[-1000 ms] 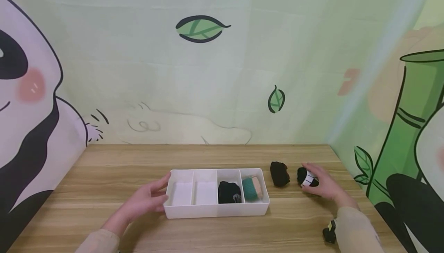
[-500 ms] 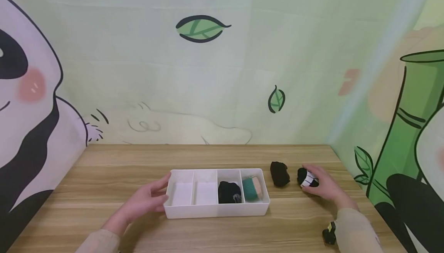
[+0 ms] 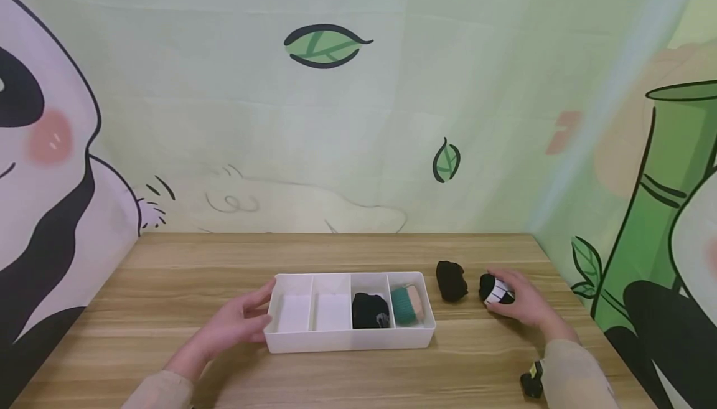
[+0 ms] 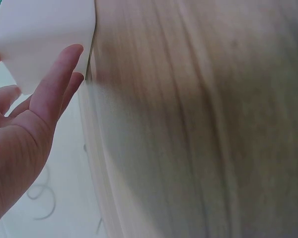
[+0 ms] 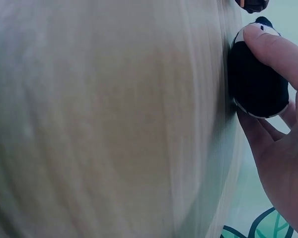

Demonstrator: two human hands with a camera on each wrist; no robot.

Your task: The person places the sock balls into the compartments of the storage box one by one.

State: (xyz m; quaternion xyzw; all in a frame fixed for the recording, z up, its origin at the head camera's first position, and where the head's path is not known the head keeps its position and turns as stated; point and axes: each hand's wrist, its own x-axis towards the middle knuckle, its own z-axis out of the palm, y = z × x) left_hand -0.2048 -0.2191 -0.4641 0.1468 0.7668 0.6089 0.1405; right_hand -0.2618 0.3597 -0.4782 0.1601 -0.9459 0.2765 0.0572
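Two hands: both at bench level, one at each end of the white tray [image 3: 350,337].
Landmark: white tray, four compartments in a row, lying on the wooden bench [image 3: 168,284], long side toward the person.
Left hand [image 3: 238,325]: at the tray's left end wall; fingers straight and relaxed, fingertips [image 4: 69,57] against the white wall in the left wrist view. Grip open, nothing held.
Right hand [image 3: 523,303]: to the right of the tray, fingers and thumb curled round the black-and-white sock roll [image 3: 495,289]. Grip closed on the roll; right wrist view shows the thumb over its top and fingers under its far side.
Black-and-white sock roll: on the bench, right of the tray and apart from it; black body, white band with dark stripes. Whether it touches the bench or is just lifted, cannot tell.
Black sock roll [image 3: 451,281]: on the bench between the tray's right end and the held roll, near both, touching neither.
Tray, two left compartments: only the white floor shows.
Tray, third compartment from left: a black sock bundle [image 3: 370,311].
Tray, rightmost compartment: a green and peach sock roll [image 3: 407,305].
Small black object [image 3: 532,381]: beside the right sleeve, nearer the person than the tray; too small to identify.
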